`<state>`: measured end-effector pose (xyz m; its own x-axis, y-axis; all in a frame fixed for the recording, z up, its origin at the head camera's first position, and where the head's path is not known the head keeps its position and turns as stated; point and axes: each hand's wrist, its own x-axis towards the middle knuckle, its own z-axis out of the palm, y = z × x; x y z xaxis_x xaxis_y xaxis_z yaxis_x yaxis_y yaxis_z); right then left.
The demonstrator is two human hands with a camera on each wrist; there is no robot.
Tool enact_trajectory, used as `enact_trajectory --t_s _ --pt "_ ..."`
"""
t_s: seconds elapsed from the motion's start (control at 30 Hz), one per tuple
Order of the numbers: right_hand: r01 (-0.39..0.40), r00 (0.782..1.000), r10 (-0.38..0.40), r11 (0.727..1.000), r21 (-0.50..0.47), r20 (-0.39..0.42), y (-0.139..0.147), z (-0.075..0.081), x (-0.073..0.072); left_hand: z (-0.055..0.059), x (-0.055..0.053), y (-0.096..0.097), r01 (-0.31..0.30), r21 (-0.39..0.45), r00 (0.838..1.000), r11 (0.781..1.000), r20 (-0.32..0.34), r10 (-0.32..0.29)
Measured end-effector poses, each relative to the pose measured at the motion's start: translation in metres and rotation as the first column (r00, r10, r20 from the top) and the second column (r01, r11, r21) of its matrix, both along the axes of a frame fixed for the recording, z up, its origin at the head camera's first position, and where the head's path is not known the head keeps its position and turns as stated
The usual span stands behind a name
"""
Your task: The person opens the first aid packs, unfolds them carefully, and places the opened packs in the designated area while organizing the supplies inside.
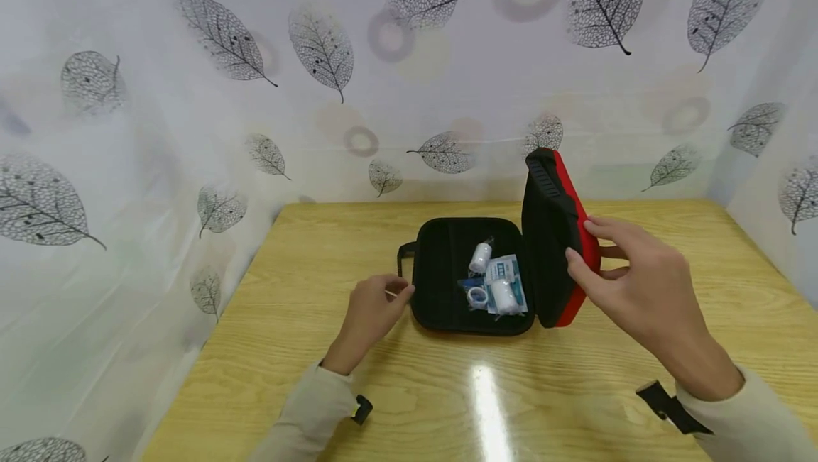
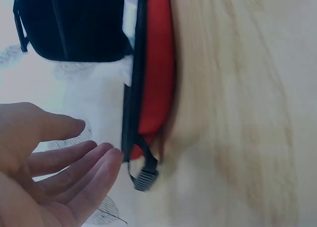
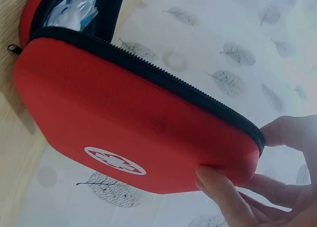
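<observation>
A red first-aid case (image 1: 431, 270) with a black lining lies unzipped on the table. Its lid (image 1: 551, 270) stands tilted up at the right side, and my right hand (image 1: 648, 288) holds it by the outer edge, thumb over the rim and fingers on the red shell. A white emblem (image 3: 115, 160) marks the shell in the right wrist view. My left hand (image 1: 377, 313) is at the left edge of the base, below the carry handle (image 1: 405, 253); its fingers look relaxed in the left wrist view. Inside lie wrapped white rolls (image 1: 481, 257), a tape roll (image 1: 476, 297) and a blue-and-white packet (image 1: 505, 267).
The case rests toward the back of a wood-grain table (image 1: 319, 249). A pale curtain-like sheet with leaf prints (image 1: 383, 79) hangs behind the table and along its sides. Dark straps (image 1: 674, 409) show near the wrists.
</observation>
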<state>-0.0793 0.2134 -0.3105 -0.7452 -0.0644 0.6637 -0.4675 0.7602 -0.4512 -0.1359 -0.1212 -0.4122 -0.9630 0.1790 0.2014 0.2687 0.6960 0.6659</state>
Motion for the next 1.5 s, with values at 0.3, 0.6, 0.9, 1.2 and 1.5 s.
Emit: enact_trajectory --t_s 0.3,0.6,0.9,1.2,1.5 --pt "0.069 0.993 -0.054 0.985 -0.157 0.101 0.024 -0.010 0.002 -0.016 -0.011 -0.006 0.053 -0.030 0.987 0.998 0.156 -0.048" --pt "0.097 0.950 0.021 0.927 -0.361 0.311 0.058 -0.028 0.005 -0.017 -0.017 -0.007 0.034 -0.081 0.984 0.996 0.176 -0.019" --pt "0.062 0.901 0.214 0.797 -0.601 0.377 0.091 -0.057 0.000 -0.021 -0.019 -0.018 -0.023 -0.132 0.986 0.991 0.161 0.045" --pt "0.174 0.805 0.199 0.822 -0.543 0.559 0.107 -0.075 -0.004 -0.017 -0.018 -0.030 -0.045 -0.160 0.980 0.986 0.187 0.075" --pt "0.209 0.656 0.233 0.858 -0.469 0.718 0.124 -0.100 -0.007 -0.015 -0.017 -0.039 -0.063 -0.183 0.980 0.981 0.176 0.096"
